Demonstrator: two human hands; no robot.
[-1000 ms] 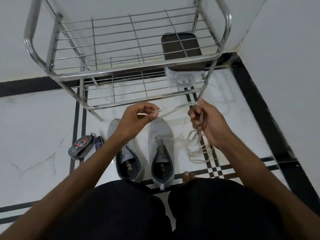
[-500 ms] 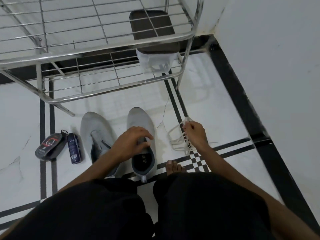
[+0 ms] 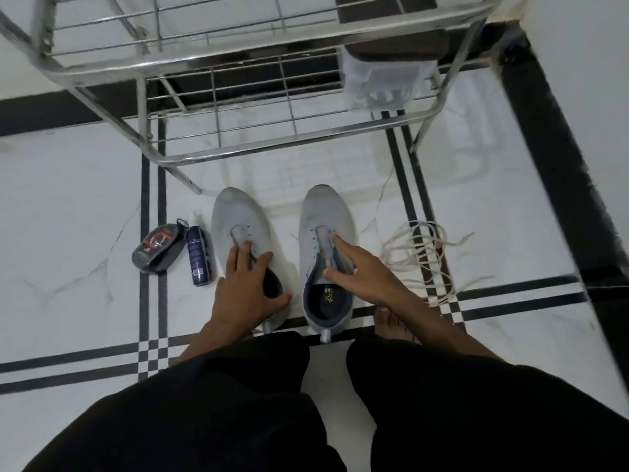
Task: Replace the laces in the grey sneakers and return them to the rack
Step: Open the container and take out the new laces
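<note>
Steel wire shoe rack (image 3: pixel 306 144): clear plastic box w/ dark lid (image 3: pixel 384 73) on lower shelf, contents unclear. Two laceless grey fabric sneakers (image 3: pixel 326 219) on floor in front. Left hand (image 3: pixel 248 291) fingers spread on left shoe; right hand (image 3: pixel 360 267) extended, fingertips on right shoe's tongue. White laces (image 3: pixel 422 257) piled to the right.

The floor (image 3: pixel 78 206) is white marble-look tile crossed by paired black lines, with a broad black border along the walls. On it stand two grey sneakers (image 3: pixel 326 240) side by side, toes toward the metal shoe rack (image 3: pixel 272 144), whose legs also rest on the tile. Left of the sneakers lie a dark polish sponge case (image 3: pixel 156 248) and a small dark bottle (image 3: pixel 200 255). A loose tangle of white laces (image 3: pixel 418 253) lies to their right.
</note>
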